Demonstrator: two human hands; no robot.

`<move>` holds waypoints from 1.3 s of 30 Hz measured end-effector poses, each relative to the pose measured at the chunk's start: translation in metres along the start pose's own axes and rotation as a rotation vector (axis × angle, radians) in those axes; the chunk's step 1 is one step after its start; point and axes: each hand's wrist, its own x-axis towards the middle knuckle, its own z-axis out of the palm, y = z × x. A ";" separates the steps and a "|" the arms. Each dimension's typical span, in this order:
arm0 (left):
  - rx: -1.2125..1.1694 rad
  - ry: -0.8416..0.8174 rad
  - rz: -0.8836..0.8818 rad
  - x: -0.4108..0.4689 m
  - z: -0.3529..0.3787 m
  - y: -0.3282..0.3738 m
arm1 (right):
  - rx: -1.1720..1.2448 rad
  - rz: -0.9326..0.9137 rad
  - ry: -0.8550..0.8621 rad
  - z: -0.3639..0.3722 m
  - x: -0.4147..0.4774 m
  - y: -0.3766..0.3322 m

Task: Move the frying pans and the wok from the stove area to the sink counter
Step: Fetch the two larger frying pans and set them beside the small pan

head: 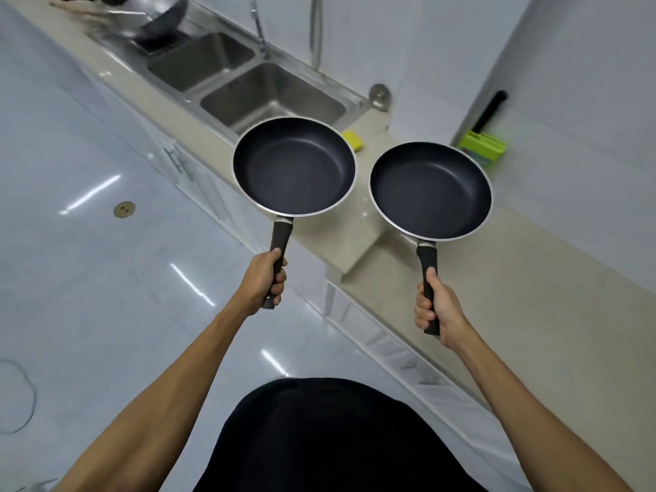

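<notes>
- My left hand (261, 278) grips the left pan (294, 166) by its handle; my right hand (438, 308) grips the right pan (430, 191).
- Both pans are in the air, handles pointing back at me — the sink (273, 97) lies ahead-left, nearer my left hand.

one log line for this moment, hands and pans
left hand: grips left pan | right hand: grips right pan | both pans: in air

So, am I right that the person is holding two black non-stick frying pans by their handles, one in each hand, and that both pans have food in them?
Not quite: the head view shows the left black non-stick frying pan and the right one both empty. Each hand, left and right, does grip a handle.
</notes>
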 end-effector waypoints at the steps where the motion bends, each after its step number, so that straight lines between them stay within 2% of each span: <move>1: -0.002 0.019 0.000 0.002 -0.020 0.003 | -0.018 -0.001 -0.014 0.020 0.002 0.001; 7: -0.057 0.119 -0.020 0.015 -0.120 0.011 | -0.124 0.011 -0.101 0.124 0.019 0.003; 17: -0.249 0.287 -0.008 0.083 -0.223 0.039 | -0.340 0.019 -0.243 0.271 0.110 -0.048; 22: -0.266 0.374 -0.030 0.131 -0.286 0.078 | -0.387 0.023 -0.321 0.377 0.169 -0.091; 31: -0.449 0.534 0.023 0.201 -0.367 0.153 | -0.521 0.035 -0.464 0.527 0.254 -0.165; 39: -0.517 0.645 0.035 0.247 -0.453 0.180 | -0.586 0.020 -0.526 0.655 0.299 -0.174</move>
